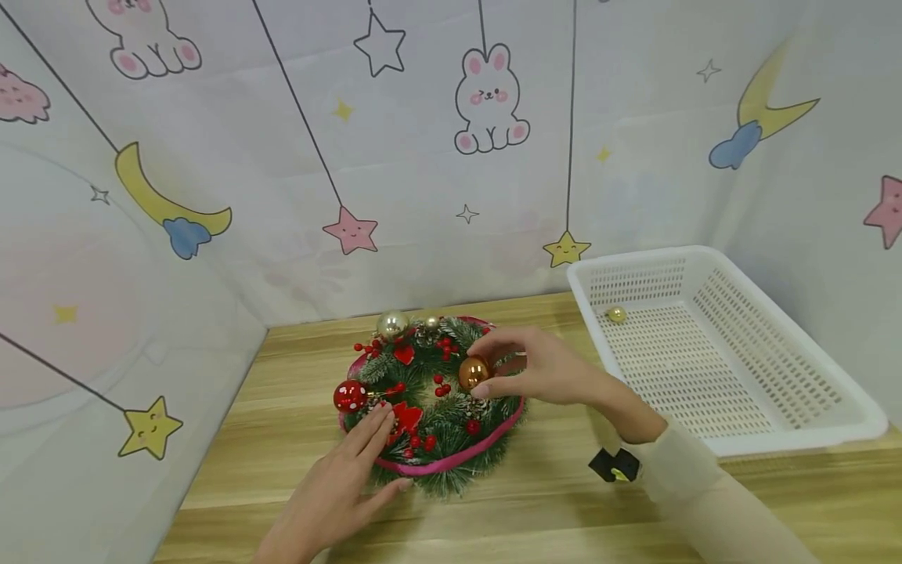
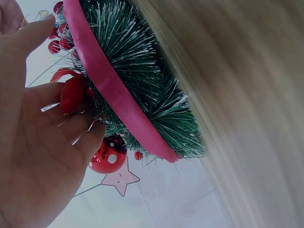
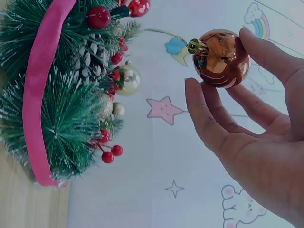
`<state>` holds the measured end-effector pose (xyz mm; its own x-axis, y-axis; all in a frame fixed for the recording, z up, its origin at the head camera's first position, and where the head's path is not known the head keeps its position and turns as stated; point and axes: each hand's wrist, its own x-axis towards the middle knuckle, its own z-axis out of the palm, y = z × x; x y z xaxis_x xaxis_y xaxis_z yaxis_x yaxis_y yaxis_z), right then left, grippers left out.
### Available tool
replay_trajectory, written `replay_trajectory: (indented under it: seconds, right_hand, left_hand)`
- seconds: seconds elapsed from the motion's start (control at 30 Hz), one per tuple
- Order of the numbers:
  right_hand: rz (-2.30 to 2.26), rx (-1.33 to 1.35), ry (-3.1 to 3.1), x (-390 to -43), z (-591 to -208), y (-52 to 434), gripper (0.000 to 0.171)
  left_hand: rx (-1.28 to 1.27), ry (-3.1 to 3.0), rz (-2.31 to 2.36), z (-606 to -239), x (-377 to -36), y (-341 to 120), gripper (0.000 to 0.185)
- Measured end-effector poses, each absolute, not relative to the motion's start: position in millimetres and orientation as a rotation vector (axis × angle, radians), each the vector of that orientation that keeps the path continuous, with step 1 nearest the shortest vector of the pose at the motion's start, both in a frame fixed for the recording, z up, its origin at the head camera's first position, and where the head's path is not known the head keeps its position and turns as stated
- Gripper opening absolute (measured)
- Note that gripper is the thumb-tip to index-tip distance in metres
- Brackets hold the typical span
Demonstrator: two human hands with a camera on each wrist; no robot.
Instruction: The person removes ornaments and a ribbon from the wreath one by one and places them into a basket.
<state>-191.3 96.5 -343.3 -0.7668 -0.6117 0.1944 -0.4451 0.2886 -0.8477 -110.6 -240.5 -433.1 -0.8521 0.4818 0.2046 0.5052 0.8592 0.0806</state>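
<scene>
A green Christmas wreath (image 1: 451, 439), edged with pink ribbon (image 1: 451, 464), lies on the wooden table. My right hand (image 1: 543, 366) pinches a shiny copper-coloured bauble (image 1: 474, 374) between thumb and fingertips, over the wreath's right side. In the right wrist view a thin gold cord (image 3: 164, 32) runs from the bauble's cap toward the wreath. My left hand (image 1: 337, 479) rests on the wreath's near left part, fingers fairly straight against a red flower (image 1: 406, 421). Just beyond those fingers sits a red bauble with white dots (image 1: 349, 396). A pale gold bauble (image 1: 391, 324) is at the back.
On the right stands a white plastic basket (image 1: 796, 445) with a small gold bauble (image 1: 617, 314) inside. A small black object (image 1: 615, 465) lies on the table (image 1: 282, 439) beside my right sleeve. A printed cloth (image 1: 423, 172) hangs behind and at the sides.
</scene>
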Motion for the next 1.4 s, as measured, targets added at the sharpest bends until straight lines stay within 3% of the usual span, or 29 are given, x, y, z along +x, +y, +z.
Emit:
replay_trajectory:
  seconds: [0.57,1.4]
  right_hand:
    - [-1.571,-0.659,2.459,-194.5,-313.5,153.2,0.044]
    - [-1.611,-0.503,2.631,-207.5,-287.7,211.5,0.042]
  left_hand:
    - [-0.776,-2.851,-0.182,-432.5,-110.7,-240.1,0.089]
    - [-0.763,-2.865,-0.178,-432.1,-110.5,-240.6,0.086]
